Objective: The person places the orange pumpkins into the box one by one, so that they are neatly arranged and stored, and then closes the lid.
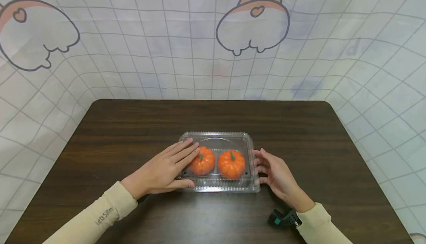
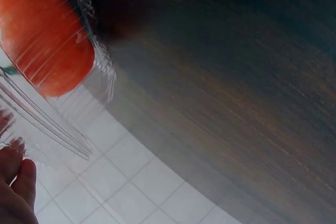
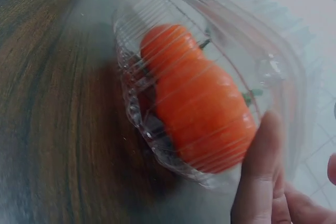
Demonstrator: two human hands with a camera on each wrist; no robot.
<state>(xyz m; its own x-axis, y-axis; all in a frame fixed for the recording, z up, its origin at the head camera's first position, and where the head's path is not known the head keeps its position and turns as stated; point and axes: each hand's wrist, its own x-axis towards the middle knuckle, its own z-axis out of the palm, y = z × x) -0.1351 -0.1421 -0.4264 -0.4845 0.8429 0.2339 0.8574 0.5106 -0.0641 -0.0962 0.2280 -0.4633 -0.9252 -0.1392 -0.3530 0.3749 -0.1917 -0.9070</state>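
Note:
A clear plastic clamshell container (image 1: 219, 185) sits on the table with its lid down. Inside are two small orange pumpkins with green stems, the left pumpkin (image 1: 203, 161) partly behind my left fingers and the right pumpkin (image 1: 231, 164) in plain sight. My left hand (image 1: 168, 168) rests over the container's left part, fingers straight, thumb along the front edge. At the right wall, my right hand (image 1: 277, 173) has its fingertips against the side, fingers only slightly bent. The right wrist view shows a finger (image 3: 260, 166) close along the ribbed plastic wall.
The dark wooden table (image 1: 139, 122) reaches to a white grid-patterned curtain (image 1: 186, 51) behind and at both sides. Black wrist straps show at both sleeves, the right strap (image 1: 284, 218) with a small teal square.

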